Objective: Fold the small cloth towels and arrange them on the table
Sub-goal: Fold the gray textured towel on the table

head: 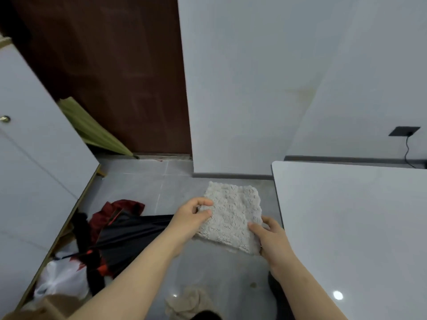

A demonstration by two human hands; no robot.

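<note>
Both hands hold one thing between them. The left hand (189, 218), at the centre of the frame, pinches the left edge of the towel (231, 213) between thumb and curled fingers. The right hand (270, 236), lower and to the right, grips the near right corner, with its thumb lying on top and its fingers hidden beneath.

The towel is a pale, nubbly square held up in the air and tilted away from the camera. It hangs over the grey floor (143, 188), just left of the white surface (358, 215) that fills the right side of the frame, and it does not touch the surface. A second layer shows along the towel's near edge, so it looks already doubled over. The step in hand seems to be squaring up the fold, or carrying the folded piece across.

The next move would call for a swing to the right over the surface's edge. Both grips should hold firm so the layers do not slip apart, and the towel should then be laid down flat.

At the bottom centre of the frame a crumpled beige cloth (189, 303) lies on the floor, and it may be another towel waiting. At lower left are a heap of black and red fabric (124, 232) and a white bag (62, 278), beside a white cabinet (30, 146). A dark brown door (115, 65) fills the upper left.
</note>
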